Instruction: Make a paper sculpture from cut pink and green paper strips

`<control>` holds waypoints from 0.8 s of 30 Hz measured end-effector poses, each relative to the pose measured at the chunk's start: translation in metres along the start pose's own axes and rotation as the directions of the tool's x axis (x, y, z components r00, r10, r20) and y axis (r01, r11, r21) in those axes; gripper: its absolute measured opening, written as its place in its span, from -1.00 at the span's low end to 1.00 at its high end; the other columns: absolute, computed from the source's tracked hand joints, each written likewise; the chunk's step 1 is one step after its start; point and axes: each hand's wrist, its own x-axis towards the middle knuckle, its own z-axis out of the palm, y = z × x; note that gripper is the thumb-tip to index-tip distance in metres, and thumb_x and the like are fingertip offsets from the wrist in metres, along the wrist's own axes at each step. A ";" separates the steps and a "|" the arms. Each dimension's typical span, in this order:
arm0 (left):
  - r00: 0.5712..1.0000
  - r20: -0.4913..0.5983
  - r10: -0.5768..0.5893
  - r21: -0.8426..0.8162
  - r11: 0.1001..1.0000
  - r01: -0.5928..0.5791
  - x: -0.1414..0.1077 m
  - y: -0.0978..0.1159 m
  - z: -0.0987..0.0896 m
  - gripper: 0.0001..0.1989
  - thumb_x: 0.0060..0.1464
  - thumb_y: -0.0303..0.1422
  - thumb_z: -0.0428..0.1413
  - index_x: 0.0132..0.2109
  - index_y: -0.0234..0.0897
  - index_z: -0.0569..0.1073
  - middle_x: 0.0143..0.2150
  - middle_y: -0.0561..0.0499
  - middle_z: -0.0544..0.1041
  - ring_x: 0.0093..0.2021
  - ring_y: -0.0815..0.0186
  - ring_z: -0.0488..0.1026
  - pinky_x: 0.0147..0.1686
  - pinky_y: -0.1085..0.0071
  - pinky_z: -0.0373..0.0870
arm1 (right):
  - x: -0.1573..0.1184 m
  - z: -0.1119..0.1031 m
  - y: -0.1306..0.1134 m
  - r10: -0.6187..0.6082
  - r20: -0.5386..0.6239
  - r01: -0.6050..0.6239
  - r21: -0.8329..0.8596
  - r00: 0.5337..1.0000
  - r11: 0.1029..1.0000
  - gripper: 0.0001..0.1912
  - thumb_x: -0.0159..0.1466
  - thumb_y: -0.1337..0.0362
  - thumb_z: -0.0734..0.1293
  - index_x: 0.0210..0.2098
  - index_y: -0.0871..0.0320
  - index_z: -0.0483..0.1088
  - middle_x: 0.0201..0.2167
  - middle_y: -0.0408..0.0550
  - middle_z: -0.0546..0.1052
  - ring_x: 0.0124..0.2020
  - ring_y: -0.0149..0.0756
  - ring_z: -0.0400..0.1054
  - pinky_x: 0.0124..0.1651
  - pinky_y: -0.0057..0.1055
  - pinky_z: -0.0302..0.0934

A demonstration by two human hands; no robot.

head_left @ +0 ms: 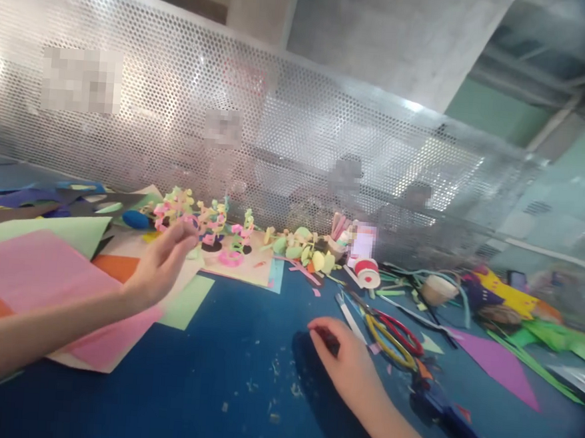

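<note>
Left hand [162,263] curled, partly hiding paper shapes [177,201] near far edge of worktop [253,350]; pinch unclear. Right hand [340,356] half-curled beside scissors [389,336]; can't tell whether fingertips meet.

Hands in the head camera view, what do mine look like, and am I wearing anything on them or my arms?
Your left hand and right hand are both ungloved. The left forearm and right forearm show no sleeve, watch or bracelet. Blur hides any fine markings.
</note>
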 end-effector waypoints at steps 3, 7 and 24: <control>0.893 0.392 0.221 -0.007 0.971 -0.237 -0.025 0.027 0.002 -0.84 0.15 -0.30 -0.12 -0.27 -0.21 0.32 -0.36 0.07 0.41 -0.36 0.33 0.33 -0.33 0.45 0.25 | 0.004 -0.003 0.008 -0.003 -0.012 0.002 -0.073 1.000 0.997 -0.78 0.25 0.29 0.16 -0.17 0.12 0.37 -0.21 -0.03 0.48 -0.17 -0.24 0.37 -0.08 -0.28 0.28; 0.710 0.630 0.316 0.022 0.906 -0.423 -0.047 0.052 0.008 -0.82 0.11 -0.31 -0.05 -0.28 -0.22 0.42 -0.37 0.04 0.47 -0.32 0.32 0.36 -0.27 0.42 0.25 | 0.014 -0.009 0.023 -0.012 -0.030 0.007 -0.180 0.999 0.984 -0.69 0.22 0.29 0.17 -0.07 0.15 0.37 -0.08 0.04 0.44 -0.01 -0.11 0.28 0.06 -0.13 0.17; 0.195 0.889 -0.414 0.454 0.740 -0.497 0.043 0.026 -0.069 -0.52 -0.31 -0.29 0.28 -0.13 -0.14 0.41 -0.22 -0.03 0.50 -0.37 0.23 0.37 -0.47 0.46 0.14 | 0.013 0.003 0.022 -0.132 -0.112 0.114 -0.153 0.985 0.982 -0.71 0.19 0.11 0.16 -0.22 0.10 0.39 -0.31 -0.03 0.55 -0.32 -0.19 0.46 -0.21 -0.29 0.35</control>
